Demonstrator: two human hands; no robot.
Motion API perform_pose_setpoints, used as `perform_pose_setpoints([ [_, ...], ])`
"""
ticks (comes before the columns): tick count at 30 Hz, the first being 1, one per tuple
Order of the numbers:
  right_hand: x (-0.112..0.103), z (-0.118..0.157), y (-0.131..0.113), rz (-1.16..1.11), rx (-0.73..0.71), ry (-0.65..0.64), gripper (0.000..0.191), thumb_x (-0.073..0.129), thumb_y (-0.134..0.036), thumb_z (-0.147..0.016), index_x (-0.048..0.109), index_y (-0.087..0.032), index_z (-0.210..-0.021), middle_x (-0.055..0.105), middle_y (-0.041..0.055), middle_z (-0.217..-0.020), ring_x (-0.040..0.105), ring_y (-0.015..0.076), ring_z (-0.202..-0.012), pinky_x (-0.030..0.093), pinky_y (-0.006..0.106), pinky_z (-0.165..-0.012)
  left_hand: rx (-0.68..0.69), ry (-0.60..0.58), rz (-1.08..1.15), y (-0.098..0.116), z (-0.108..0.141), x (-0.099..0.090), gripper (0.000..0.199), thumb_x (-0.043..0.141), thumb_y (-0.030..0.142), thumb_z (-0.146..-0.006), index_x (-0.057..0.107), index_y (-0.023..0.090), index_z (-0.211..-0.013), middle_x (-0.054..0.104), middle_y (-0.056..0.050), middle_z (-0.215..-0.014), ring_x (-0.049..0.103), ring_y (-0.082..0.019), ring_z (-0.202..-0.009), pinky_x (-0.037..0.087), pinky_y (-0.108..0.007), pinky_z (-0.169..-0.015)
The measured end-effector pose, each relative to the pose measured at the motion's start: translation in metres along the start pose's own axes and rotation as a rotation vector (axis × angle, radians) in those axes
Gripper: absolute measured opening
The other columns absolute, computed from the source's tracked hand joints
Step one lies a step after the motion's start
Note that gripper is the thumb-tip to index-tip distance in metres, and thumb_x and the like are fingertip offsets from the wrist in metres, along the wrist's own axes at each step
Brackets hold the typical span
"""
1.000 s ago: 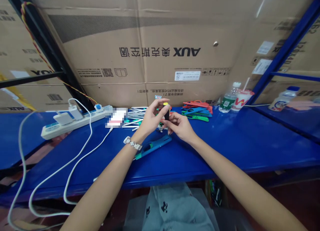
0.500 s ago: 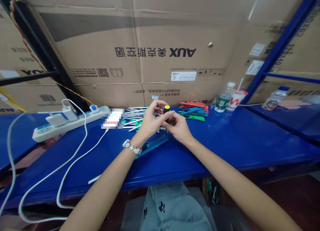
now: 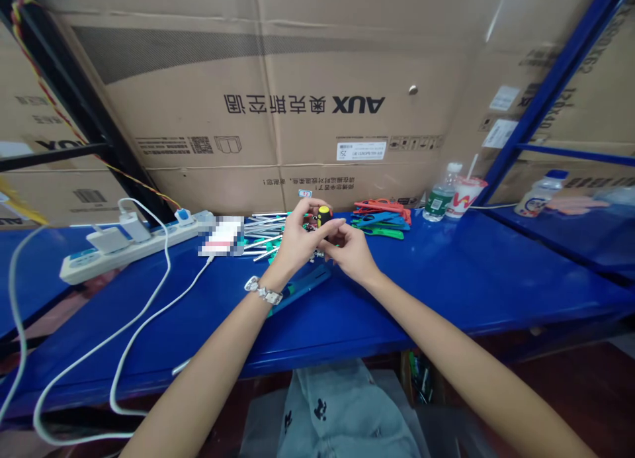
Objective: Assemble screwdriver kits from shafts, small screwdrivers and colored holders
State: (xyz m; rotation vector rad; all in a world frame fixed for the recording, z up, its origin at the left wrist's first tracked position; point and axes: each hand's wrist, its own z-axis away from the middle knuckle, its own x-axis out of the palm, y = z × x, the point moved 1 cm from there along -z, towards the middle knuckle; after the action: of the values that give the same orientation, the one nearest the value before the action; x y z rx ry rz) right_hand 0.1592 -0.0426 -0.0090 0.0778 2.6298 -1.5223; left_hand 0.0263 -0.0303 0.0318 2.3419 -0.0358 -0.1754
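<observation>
My left hand (image 3: 297,241) curls around a short screwdriver with a yellow-and-black handle (image 3: 324,213); the handle's yellow end points up between thumb and forefinger. Close against it, my right hand (image 3: 354,253) is closed in a pinch near the left thumb tip. What the right fingertips hold is hidden. Small metallic bits (image 3: 317,254) show below the hands, too small to name. Beneath them, a long flat blue plastic piece (image 3: 305,287) lies slanted on the blue table (image 3: 446,282). Metal rods with green parts (image 3: 265,228) lie left of my left hand.
Red, blue and green plastic pieces (image 3: 381,218) are piled behind my right hand. A water bottle (image 3: 439,196) and a cup with a straw (image 3: 465,196) stand farther right. On the left are a power strip (image 3: 82,265), a white cable (image 3: 166,316) and a pixelated rectangular item (image 3: 223,236).
The screwdriver handle has shifted left and tilted within my left hand, away from the right fingertips. Both hands stay close together; the whole view has moved slightly.
</observation>
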Motion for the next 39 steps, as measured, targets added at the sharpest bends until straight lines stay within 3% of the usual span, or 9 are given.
perform_pose_setpoints([
  [3,-0.007,-0.001,-0.005,-0.023,0.012,-0.172,0.04,0.075,-0.058,-0.079,0.061,-0.021,-0.083,0.065,0.0009,-0.07,0.058,0.0153,-0.057,0.047,0.028,-0.051,-0.045,-0.102,0.028,0.004,0.003,-0.005,0.037,0.068,0.052,-0.089,0.07,0.024,-0.114,0.07,-0.008,-0.107,0.063,-0.017,-0.081,0.052,-0.028,-0.065],
  [6,-0.011,0.001,-0.009,-0.036,0.01,-0.302,0.038,0.068,-0.057,-0.086,0.064,-0.019,-0.088,0.071,0.0042,-0.078,0.06,0.0148,-0.058,0.05,0.029,-0.053,-0.122,-0.193,0.085,0.005,0.004,-0.007,0.04,0.059,0.056,-0.094,0.071,0.022,-0.111,0.073,-0.008,-0.098,0.06,-0.014,-0.062,0.047,-0.025,-0.051],
  [13,0.001,0.0,-0.002,-0.039,0.011,-0.051,0.042,0.083,-0.051,-0.073,0.051,-0.022,-0.074,0.064,-0.0017,-0.062,0.057,0.0144,-0.048,0.045,0.028,-0.049,-0.029,0.081,0.019,-0.003,-0.002,-0.002,0.038,0.086,0.042,-0.073,0.056,0.02,-0.082,0.061,0.001,-0.08,0.058,-0.011,-0.071,0.049,-0.024,-0.066],
  [18,-0.01,-0.002,-0.008,-0.026,0.023,-0.273,0.038,0.07,-0.057,-0.085,0.06,-0.02,-0.085,0.072,0.0026,-0.077,0.062,0.0142,-0.054,0.05,0.028,-0.053,-0.08,-0.093,0.079,0.003,0.004,-0.01,0.034,0.061,0.054,-0.094,0.065,0.025,-0.112,0.069,-0.009,-0.107,0.065,-0.017,-0.08,0.052,-0.027,-0.061],
  [21,-0.015,0.002,-0.012,0.0,0.022,-0.366,0.037,0.061,-0.056,-0.092,0.064,-0.019,-0.094,0.073,0.0037,-0.082,0.061,0.0125,-0.052,0.049,0.027,-0.052,-0.095,-0.125,0.082,0.004,0.004,-0.013,0.034,0.061,0.052,-0.094,0.068,0.024,-0.112,0.072,-0.009,-0.104,0.065,-0.016,-0.074,0.052,-0.027,-0.058],
  [24,-0.01,0.005,-0.009,-0.003,-0.007,-0.256,0.034,0.07,-0.051,-0.087,0.062,-0.02,-0.099,0.071,0.0016,-0.076,0.062,0.0141,-0.053,0.05,0.028,-0.054,-0.036,-0.01,0.049,0.003,0.001,-0.009,0.027,0.075,0.042,-0.085,0.067,0.022,-0.099,0.069,-0.004,-0.094,0.063,-0.014,-0.076,0.052,-0.026,-0.065],
  [28,-0.002,0.007,-0.004,-0.022,0.004,-0.035,0.041,0.082,-0.048,-0.076,0.049,-0.024,-0.078,0.059,-0.0042,-0.059,0.057,0.0142,-0.045,0.043,0.027,-0.044,0.037,0.032,0.005,0.003,-0.001,-0.003,0.031,0.083,0.036,-0.077,0.063,0.021,-0.094,0.065,-0.002,-0.092,0.061,-0.014,-0.081,0.052,-0.027,-0.074],
  [35,-0.015,0.008,-0.014,0.007,-0.015,-0.298,0.03,0.07,-0.048,-0.087,0.064,-0.021,-0.097,0.07,0.0024,-0.08,0.063,0.0152,-0.059,0.05,0.027,-0.051,0.021,-0.21,-0.048,0.01,0.009,-0.008,0.032,0.049,0.045,-0.102,0.07,0.024,-0.115,0.069,-0.009,-0.112,0.064,-0.02,-0.096,0.053,-0.032,-0.078],
  [39,-0.013,0.007,-0.008,0.05,-0.009,-0.245,0.03,0.075,-0.047,-0.083,0.062,-0.02,-0.089,0.065,-0.0003,-0.069,0.063,0.0159,-0.053,0.048,0.028,-0.05,-0.013,-0.134,-0.017,0.006,0.007,-0.001,0.023,0.068,0.044,-0.091,0.068,0.021,-0.094,0.068,-0.005,-0.091,0.062,-0.016,-0.078,0.051,-0.029,-0.068],
])
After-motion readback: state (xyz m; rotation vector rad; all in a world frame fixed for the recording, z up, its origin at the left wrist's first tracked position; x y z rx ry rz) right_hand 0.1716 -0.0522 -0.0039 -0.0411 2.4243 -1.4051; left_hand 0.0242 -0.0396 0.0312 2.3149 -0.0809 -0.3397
